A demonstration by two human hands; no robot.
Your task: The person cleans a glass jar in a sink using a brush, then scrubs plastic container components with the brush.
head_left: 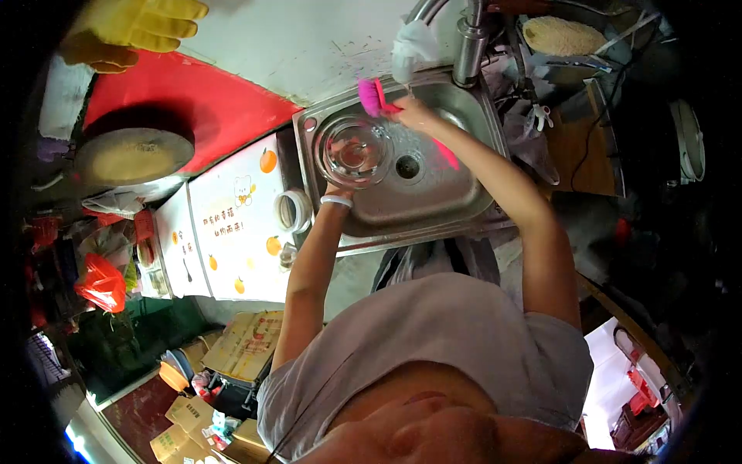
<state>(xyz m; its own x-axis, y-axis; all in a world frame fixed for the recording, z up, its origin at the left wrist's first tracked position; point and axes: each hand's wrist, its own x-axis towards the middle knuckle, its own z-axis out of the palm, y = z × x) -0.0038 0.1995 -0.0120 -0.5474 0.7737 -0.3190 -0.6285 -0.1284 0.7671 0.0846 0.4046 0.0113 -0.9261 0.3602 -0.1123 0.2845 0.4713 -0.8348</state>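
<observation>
Clear bowl (355, 158): held by the left hand (338, 190) inside the sink's (440, 204) left edge.
Pink brush (370, 98): gripped in the right hand (415, 115) near the back edge.
Washing: apparently under way; what remains cannot be told.

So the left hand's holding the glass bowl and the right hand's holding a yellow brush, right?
The colour is wrong: the head view shows a pink brush in the right hand, not a yellow one. The left hand does hold the glass bowl.

Head view, facing down (dark corners), near sink (433, 203)
</observation>
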